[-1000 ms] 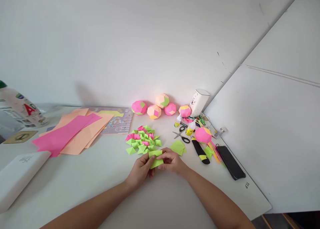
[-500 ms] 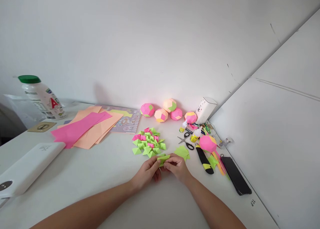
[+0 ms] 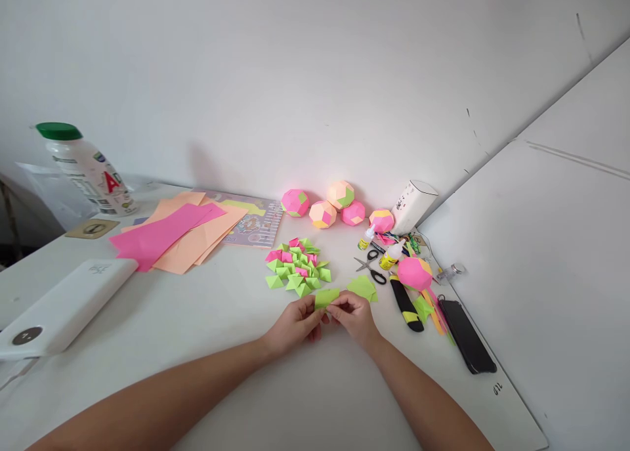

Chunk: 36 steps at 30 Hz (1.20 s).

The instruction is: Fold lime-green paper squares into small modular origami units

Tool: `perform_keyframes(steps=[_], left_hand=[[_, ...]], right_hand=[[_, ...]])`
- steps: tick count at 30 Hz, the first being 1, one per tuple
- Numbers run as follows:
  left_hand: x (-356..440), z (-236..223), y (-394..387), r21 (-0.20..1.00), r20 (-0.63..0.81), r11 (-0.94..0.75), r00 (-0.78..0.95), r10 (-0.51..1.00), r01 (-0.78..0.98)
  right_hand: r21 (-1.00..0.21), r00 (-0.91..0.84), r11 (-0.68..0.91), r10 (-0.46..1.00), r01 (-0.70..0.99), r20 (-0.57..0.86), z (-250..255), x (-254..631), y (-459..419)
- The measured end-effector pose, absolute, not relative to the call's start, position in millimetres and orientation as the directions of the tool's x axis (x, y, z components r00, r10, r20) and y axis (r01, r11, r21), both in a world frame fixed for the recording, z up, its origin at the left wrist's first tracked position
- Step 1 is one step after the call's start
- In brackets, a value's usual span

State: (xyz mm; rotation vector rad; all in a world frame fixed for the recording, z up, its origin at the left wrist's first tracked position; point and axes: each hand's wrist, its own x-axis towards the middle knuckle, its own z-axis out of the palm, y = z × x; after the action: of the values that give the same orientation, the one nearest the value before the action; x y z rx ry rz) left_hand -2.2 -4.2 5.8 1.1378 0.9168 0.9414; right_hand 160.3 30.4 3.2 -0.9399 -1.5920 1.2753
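Between my two hands I hold a small piece of lime-green paper (image 3: 326, 298) just above the table. My left hand (image 3: 296, 321) pinches its left side between thumb and fingers. The thumb and fingers of my right hand (image 3: 355, 314) grip the lower right edge. Beyond my hands lies a heap of folded green and pink paper pieces (image 3: 298, 267). A few flat green paper squares (image 3: 363, 287) rest just past my right hand.
Faceted paper balls (image 3: 322, 214) sit along the wall. To the right are scissors (image 3: 371, 266), glue bottles (image 3: 391, 255), a black-and-yellow cutter (image 3: 406, 303) and a black phone (image 3: 466, 336). Leftward lie coloured paper sheets (image 3: 162, 234), a white power bank (image 3: 73, 306) and a bottle (image 3: 91, 172).
The green paper has been tipped so that more of its face shows, and my fingers have shifted along its lower edge. The whole view has moved slightly.
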Motion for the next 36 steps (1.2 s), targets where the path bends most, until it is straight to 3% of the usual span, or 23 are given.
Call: perform_keyframes(steps=[18,24,32,36], left_hand=[[-0.6,6.7,-4.9,0.979,-0.15,0.185,0.304,0.941,-0.089],[0.9,5.9,-2.9,0.968,-0.111,0.171,0.298,0.948,-0.183],[1.5,4.9,-0.5,0.953,-0.075,0.154,0.292,0.954,-0.259],[1.8,4.3,-0.2,0.958,-0.072,0.149,0.299,0.952,-0.245]], right_hand=[[-0.988,-0.316,0.146,0.94,0.041,0.125,-5.6,162.2,30.6],[-0.997,-0.294,0.072,0.953,-0.028,0.077,-4.8,161.7,33.1],[-0.998,-0.465,0.062,0.884,0.024,0.044,6.1,161.0,32.6],[-0.996,-0.454,0.066,0.891,0.055,0.034,3.0,163.3,34.3]])
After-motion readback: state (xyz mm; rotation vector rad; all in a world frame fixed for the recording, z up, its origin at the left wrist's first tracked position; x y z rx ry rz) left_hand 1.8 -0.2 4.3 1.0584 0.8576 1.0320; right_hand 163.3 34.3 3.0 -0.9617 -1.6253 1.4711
